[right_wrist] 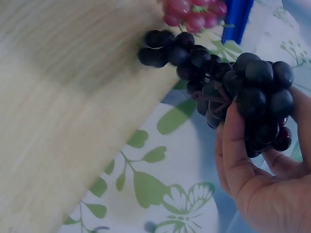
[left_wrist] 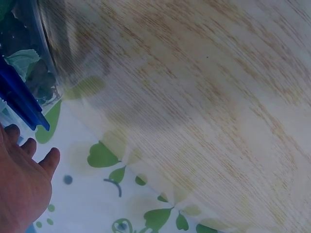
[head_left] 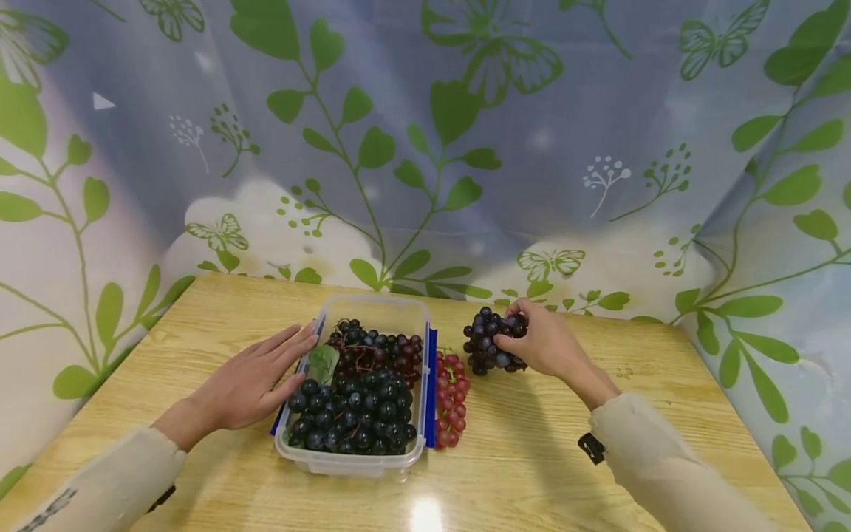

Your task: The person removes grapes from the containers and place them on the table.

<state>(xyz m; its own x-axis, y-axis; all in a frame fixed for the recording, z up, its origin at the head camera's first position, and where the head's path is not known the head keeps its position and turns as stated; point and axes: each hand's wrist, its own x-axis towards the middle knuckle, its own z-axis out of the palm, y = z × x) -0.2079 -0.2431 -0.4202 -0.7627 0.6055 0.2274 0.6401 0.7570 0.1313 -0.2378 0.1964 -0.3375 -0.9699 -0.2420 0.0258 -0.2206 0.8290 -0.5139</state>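
My right hand (head_left: pixel 547 341) grips a bunch of dark purple grapes (head_left: pixel 488 341) above the table, right of the container. In the right wrist view, thumb and fingers close round one end of the dark purple grapes (right_wrist: pixel 252 97), and the rest of the bunch extends to the left. My left hand (head_left: pixel 255 380) lies with straight fingers along the left rim of a clear plastic container (head_left: pixel 359 463) with blue side clips. Inside are black grapes (head_left: pixel 355 414), dark red grapes (head_left: pixel 402 351) toward the back, and a green leaf (head_left: pixel 323 363) at the left wall.
A bunch of red grapes (head_left: pixel 452 403) lies on the table against the container's right blue clip (head_left: pixel 432 388). The light wooden table (head_left: pixel 638 458) ends at a curtain (head_left: pixel 399 148) printed with green leaves and butterflies, which rises behind and on both sides.
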